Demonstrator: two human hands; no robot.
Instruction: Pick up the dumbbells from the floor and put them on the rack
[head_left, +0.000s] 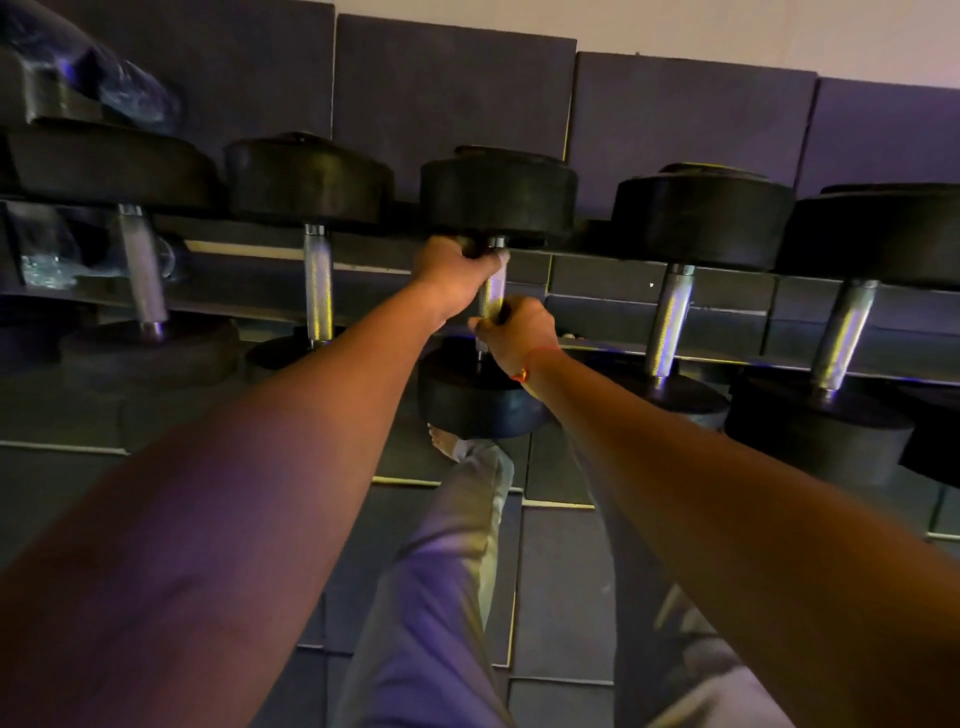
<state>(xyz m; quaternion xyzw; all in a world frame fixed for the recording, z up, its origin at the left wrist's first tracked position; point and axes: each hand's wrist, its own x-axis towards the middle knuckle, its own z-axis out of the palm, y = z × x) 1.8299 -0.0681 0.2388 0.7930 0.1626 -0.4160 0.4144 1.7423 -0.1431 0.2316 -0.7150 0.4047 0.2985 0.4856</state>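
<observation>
A black dumbbell (497, 195) with a knurled steel handle lies across the rack (727, 358) in the middle of the row. Both my hands grip its handle. My left hand (453, 275) is wrapped round the far end, just under the far head. My right hand (517, 327) holds the near end, above the near head (472, 400). The handle is mostly hidden by my fingers. An orange thread band is on my right wrist.
Two dumbbells (318, 283) rest on the rack to the left and two (670, 317) to the right, close together. Dark foam panels (452, 88) line the wall behind. My leg and bare foot (447, 441) stand on the tiled mat floor below.
</observation>
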